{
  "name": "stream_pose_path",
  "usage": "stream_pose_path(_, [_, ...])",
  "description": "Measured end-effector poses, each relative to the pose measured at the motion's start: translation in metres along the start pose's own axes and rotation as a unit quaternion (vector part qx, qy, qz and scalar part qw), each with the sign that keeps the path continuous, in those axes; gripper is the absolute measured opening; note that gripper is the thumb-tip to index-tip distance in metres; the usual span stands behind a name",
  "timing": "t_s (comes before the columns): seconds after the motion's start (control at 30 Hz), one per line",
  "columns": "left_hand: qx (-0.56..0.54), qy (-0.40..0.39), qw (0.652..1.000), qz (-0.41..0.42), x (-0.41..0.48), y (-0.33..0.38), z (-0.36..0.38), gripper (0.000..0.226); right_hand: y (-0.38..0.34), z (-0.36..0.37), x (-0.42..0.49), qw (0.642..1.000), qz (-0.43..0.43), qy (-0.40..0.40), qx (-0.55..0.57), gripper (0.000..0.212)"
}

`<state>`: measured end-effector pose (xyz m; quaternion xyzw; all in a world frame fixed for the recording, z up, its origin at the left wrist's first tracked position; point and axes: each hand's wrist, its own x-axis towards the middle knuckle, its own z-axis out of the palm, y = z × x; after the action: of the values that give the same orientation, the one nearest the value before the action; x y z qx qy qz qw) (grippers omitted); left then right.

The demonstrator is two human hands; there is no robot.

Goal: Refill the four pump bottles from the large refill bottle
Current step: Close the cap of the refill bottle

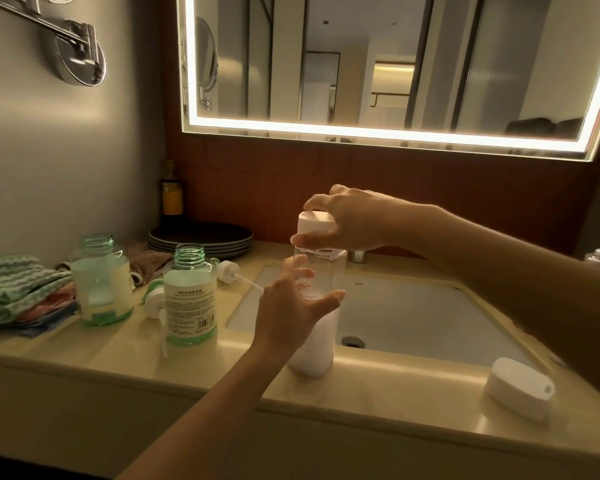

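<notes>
Two green pump bottles (pixel 191 296) stood uncapped on the worktop (pixel 378 403). The tall white bottle (pixel 314 358) was stood before the sink (pixel 413 317), its white top (pixel 316 225) held in the grip of the right hand (pixel 357 216), the left hand (pixel 291 306) spread wide against it. Judged: uncapping; twisting and lifting required next.

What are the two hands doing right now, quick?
Left hand: open, fingers spread at the white bottle, contact unclear.
Right hand: closed, gripping the white cap on top of it.
</notes>
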<state>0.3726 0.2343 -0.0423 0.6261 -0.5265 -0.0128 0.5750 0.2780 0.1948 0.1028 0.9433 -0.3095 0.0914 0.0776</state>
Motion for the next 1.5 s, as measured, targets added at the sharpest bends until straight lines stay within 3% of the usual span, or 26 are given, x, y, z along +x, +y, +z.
stream_pose_path(0.17, [0.002, 0.003, 1.0, 0.001, 0.0, -0.001, 0.001, 0.079, 0.003, -0.012, -0.002, 0.99, -0.017, -0.084, 0.116, 0.061])
stream_pose_path(0.27, [0.005, 0.002, 1.0, 0.001, 0.0, -0.001, 0.001, 0.079, 0.004, -0.006, -0.003, 0.995, -0.028, -0.037, 0.086, 0.055])
stream_pose_path(0.4, [0.006, 0.003, 1.0, 0.001, 0.0, -0.001, 0.001, 0.079, 0.0, 0.004, -0.002, 0.999, 0.01, 0.03, -0.003, 0.069])
stream_pose_path(0.57, [0.006, 0.003, 1.0, -0.001, 0.001, -0.002, 0.002, 0.079, 0.01, -0.005, -0.002, 0.99, -0.026, -0.055, 0.131, 0.06])
stream_pose_path(0.7, [0.004, 0.004, 1.0, -0.002, 0.001, -0.002, 0.002, 0.079, 0.013, -0.001, -0.003, 0.993, -0.065, 0.013, 0.102, 0.052])
stream_pose_path(0.83, [0.001, 0.005, 1.0, -0.002, 0.0, -0.002, 0.001, 0.078, 0.007, 0.009, 0.0, 0.993, -0.026, 0.103, -0.052, 0.07])
stream_pose_path(0.93, [0.0, 0.004, 1.0, 0.0, 0.0, -0.001, 0.001, 0.079, 0.009, 0.002, 0.001, 0.99, -0.02, 0.128, -0.048, 0.074])
stream_pose_path(1.1, [0.005, 0.006, 1.0, 0.002, 0.0, -0.002, 0.001, 0.079, 0.018, -0.009, -0.001, 0.984, -0.072, -0.04, 0.16, 0.055])
stream_pose_path(1.17, [0.005, 0.003, 1.0, 0.001, 0.0, -0.002, 0.001, 0.079, 0.022, -0.007, 0.0, 0.973, -0.084, -0.059, 0.207, 0.048])
stream_pose_path(1.27, [0.003, -0.001, 1.0, 0.002, 0.001, -0.001, 0.001, 0.079, 0.024, -0.002, 0.003, 0.975, -0.077, -0.01, 0.207, 0.043])
stream_pose_path(1.5, [-0.008, -0.003, 1.0, 0.003, 0.001, -0.003, 0.001, 0.079, 0.014, 0.006, 0.009, 0.989, -0.077, 0.074, 0.1, 0.056])
